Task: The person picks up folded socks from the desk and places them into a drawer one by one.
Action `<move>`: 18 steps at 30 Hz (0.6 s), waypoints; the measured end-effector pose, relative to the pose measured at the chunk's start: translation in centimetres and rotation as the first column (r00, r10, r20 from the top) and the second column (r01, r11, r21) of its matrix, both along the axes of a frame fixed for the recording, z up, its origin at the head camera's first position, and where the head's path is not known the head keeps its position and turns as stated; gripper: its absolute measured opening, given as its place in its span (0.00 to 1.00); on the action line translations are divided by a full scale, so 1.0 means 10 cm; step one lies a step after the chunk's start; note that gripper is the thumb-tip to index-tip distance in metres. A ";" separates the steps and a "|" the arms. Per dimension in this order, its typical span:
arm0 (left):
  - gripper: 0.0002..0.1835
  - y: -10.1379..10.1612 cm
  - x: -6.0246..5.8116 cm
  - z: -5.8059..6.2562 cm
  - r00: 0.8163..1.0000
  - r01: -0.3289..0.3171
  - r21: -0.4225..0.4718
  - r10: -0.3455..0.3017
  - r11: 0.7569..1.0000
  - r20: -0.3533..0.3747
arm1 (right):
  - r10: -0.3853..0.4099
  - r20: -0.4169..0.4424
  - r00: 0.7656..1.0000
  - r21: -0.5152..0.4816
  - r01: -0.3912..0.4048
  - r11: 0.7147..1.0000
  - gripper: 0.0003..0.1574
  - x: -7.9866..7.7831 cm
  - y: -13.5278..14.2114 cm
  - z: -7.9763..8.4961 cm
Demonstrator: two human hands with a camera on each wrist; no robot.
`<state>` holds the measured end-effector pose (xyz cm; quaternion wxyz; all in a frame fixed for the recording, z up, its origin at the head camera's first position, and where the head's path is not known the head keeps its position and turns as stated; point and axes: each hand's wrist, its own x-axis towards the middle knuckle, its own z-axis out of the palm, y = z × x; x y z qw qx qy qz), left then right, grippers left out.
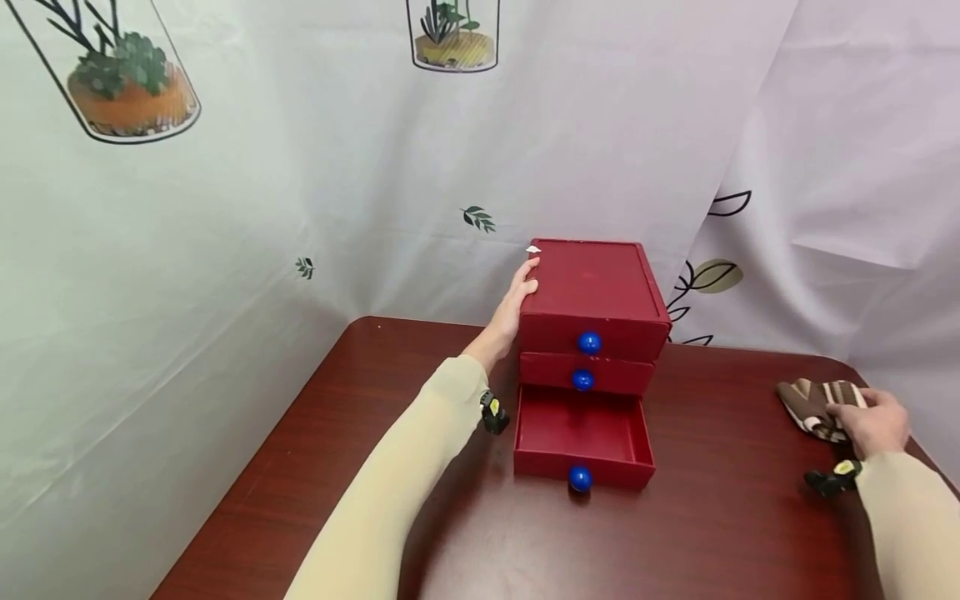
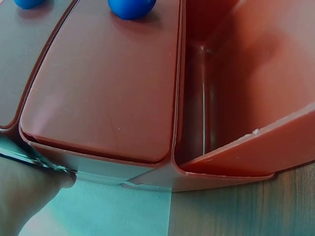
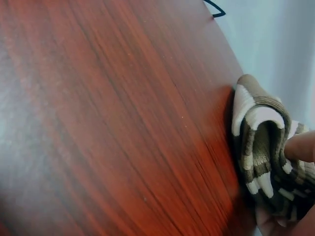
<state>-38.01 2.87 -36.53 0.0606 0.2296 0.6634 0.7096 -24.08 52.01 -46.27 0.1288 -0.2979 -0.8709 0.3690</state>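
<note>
A red drawer cabinet with blue round knobs stands on the table. Its bottom drawer is pulled out, with nothing inside, while the two drawers above are closed. My left hand rests against the cabinet's left side, fingertips at the top edge; only part of that hand shows in the left wrist view. Far to the right, my right hand pinches a folded, striped brown-and-white sock at the table's right edge. The right wrist view shows the sock's ribbed knit with a finger against it.
The dark red-brown wooden table has rounded back corners. A pale cloth backdrop with printed plants hangs behind it and along its left side. Table surface lies between the cabinet and the sock.
</note>
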 end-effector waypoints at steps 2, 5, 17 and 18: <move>0.28 0.00 0.01 -0.01 1.000 0.001 -0.016 -0.001 1.000 -0.003 | -0.010 0.004 1.000 -0.019 0.010 1.000 0.40 0.02 0.00 -0.01; 0.28 0.01 0.02 -0.02 1.000 0.002 -0.013 -0.002 1.000 -0.001 | -0.049 -0.004 0.999 -0.091 0.049 0.995 0.42 0.04 -0.01 -0.02; 0.28 -0.01 0.01 -0.01 1.000 -0.013 -0.004 0.013 1.000 -0.001 | -0.111 -0.071 0.991 -0.341 0.080 0.937 0.44 0.12 -0.15 0.06; 0.28 -0.01 0.01 -0.01 1.000 -0.010 -0.001 0.010 1.000 0.001 | -0.105 -0.085 0.991 -0.354 0.068 0.933 0.44 0.13 -0.16 0.06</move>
